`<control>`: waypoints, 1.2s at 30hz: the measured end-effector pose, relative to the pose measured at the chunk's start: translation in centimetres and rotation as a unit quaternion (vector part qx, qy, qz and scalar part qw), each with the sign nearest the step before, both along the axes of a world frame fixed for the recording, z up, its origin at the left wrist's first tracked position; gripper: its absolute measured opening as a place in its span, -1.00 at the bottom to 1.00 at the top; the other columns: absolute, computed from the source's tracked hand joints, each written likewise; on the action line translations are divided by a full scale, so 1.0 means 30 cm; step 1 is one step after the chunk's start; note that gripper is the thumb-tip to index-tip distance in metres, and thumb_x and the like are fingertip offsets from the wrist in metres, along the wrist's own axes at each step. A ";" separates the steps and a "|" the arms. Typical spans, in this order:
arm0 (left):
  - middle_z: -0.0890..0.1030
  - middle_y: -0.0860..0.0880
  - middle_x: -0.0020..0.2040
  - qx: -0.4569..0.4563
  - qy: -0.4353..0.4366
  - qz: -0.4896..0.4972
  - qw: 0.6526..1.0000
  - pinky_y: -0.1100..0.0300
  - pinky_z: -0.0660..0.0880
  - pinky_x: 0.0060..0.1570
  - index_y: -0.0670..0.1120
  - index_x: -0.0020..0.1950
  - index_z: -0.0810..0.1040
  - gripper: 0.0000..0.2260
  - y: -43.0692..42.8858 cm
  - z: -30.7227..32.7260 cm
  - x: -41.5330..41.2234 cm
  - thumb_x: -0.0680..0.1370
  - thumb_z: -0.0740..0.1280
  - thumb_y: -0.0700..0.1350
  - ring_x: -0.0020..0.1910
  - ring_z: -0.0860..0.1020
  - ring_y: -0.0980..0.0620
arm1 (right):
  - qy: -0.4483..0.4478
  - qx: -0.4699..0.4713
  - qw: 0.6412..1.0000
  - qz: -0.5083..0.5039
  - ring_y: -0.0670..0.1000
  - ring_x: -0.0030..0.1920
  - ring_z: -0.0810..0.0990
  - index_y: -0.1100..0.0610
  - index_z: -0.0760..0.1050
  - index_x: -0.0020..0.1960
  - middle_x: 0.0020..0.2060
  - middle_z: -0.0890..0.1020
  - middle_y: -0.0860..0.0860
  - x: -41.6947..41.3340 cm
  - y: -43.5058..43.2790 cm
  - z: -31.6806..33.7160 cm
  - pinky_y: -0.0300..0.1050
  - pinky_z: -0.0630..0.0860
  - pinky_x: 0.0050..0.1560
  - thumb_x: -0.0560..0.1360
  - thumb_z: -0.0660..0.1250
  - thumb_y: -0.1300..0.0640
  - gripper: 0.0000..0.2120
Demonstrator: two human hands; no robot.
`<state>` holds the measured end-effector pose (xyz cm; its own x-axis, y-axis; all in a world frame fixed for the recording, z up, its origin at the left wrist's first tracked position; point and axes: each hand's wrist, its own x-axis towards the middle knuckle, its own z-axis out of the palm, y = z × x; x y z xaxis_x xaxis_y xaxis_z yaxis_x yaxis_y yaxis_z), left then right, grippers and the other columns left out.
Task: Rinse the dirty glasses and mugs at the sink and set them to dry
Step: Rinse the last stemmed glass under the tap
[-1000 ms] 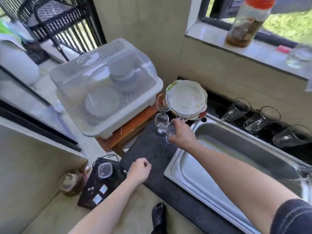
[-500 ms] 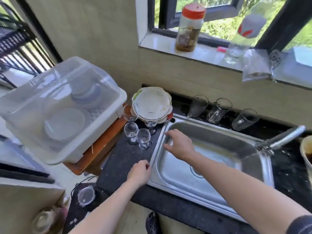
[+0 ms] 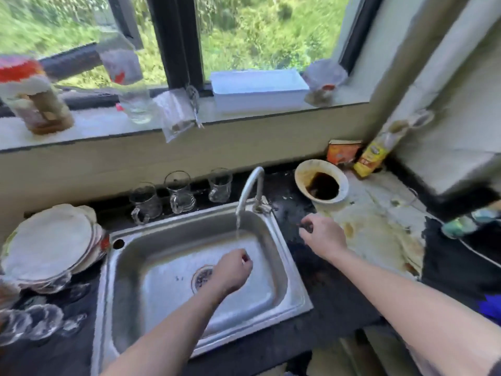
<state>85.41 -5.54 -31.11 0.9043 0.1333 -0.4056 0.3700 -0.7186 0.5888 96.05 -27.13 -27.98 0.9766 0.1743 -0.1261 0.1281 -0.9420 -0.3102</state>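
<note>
Free basin, crowded edges
Below the fingers of the left hand the stainless steel sink basin lies free; just beyond them the curved metal tap and its stream bar the way; three clear glass mugs behind that; beyond the fingers of the right hand a white bowl of dark brown liquid

Dark counter, wet and speckled. Set into it, a steel sink. Behind that, along the wall, three glass mugs in a row. Far left, a stack of white plates; in front of those, stemmed glasses, blurred. Right of the sink, a stained bowl of dark liquid, then an orange carton and a yellow bottle in the corner.
</note>
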 end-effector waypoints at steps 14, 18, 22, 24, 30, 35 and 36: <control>0.60 -0.04 -0.26 -0.023 0.054 -0.045 0.997 0.10 0.50 -0.15 -0.01 -0.24 0.46 -0.84 -0.616 -0.035 0.504 0.55 0.24 -0.08 -0.15 0.61 -0.12 | -0.014 -0.116 0.981 -0.154 0.23 0.48 0.13 -0.01 0.23 0.47 0.50 0.18 0.16 0.581 -0.803 -0.016 0.18 0.28 0.35 0.43 0.45 -0.06 -0.30; 0.55 0.02 -0.31 -0.020 0.066 -0.044 0.997 0.12 0.47 -0.22 -0.03 -0.20 0.49 -0.85 -0.665 -0.061 0.542 0.56 0.23 -0.08 -0.21 0.57 -0.06 | 0.078 -0.062 0.978 -0.185 0.24 0.24 0.45 0.01 0.26 0.44 0.35 0.33 0.17 0.653 -0.858 -0.064 0.08 0.46 0.10 0.45 0.46 -0.08 -0.35; 0.54 0.04 -0.33 -0.014 0.069 -0.022 0.997 0.16 0.41 -0.26 -0.05 -0.17 0.51 -0.86 -0.641 -0.074 0.538 0.56 0.24 -0.09 -0.26 0.54 -0.02 | 0.090 -0.042 0.979 -0.178 0.20 0.10 0.53 0.00 0.38 0.31 0.22 0.46 0.13 0.673 -0.858 -0.066 -0.03 0.43 -0.04 0.44 0.45 -0.03 -0.50; 0.58 0.01 -0.32 -0.020 0.076 -0.009 0.997 0.13 0.46 -0.26 -0.06 -0.20 0.51 -0.85 -0.610 -0.082 0.528 0.55 0.24 -0.10 -0.28 0.57 -0.04 | 0.094 -0.030 0.981 -0.166 0.17 0.12 0.53 -0.02 0.42 0.28 0.20 0.51 0.09 0.663 -0.820 -0.045 -0.05 0.45 -0.02 0.40 0.44 -0.04 -0.51; 0.53 -0.06 -0.30 -0.107 0.088 0.080 0.987 0.18 0.46 -0.45 -0.10 -0.18 0.47 -0.86 -0.493 -0.078 0.460 0.57 0.23 -0.15 -0.37 0.54 -0.05 | 0.084 0.065 0.991 -0.083 0.04 -0.02 0.56 -0.13 0.49 0.18 -0.04 0.61 -0.06 0.564 -0.534 0.057 -0.07 0.53 -0.07 0.26 0.45 -0.17 -0.50; 0.51 -0.14 0.01 -0.267 0.057 0.255 0.928 0.16 0.51 -0.44 -0.12 0.19 0.45 -0.79 -0.309 -0.040 0.349 0.62 0.22 -0.05 -0.26 0.54 -0.07 | 0.216 0.237 0.947 -0.036 -0.01 -0.06 0.58 -0.08 0.50 0.10 -0.06 0.58 -0.06 0.421 -0.199 0.061 -0.09 0.54 -0.14 0.26 0.56 -0.09 -0.54; 0.50 -0.15 0.04 -0.290 0.049 0.288 0.911 0.14 0.53 -0.41 -0.10 0.22 0.42 -0.78 -0.268 -0.032 0.326 0.63 0.19 -0.03 -0.22 0.54 -0.09 | 0.249 0.268 0.930 -0.032 0.01 -0.08 0.60 -0.03 0.51 0.11 -0.04 0.58 0.00 0.393 -0.137 0.040 -0.12 0.54 -0.21 0.26 0.58 -0.05 -0.52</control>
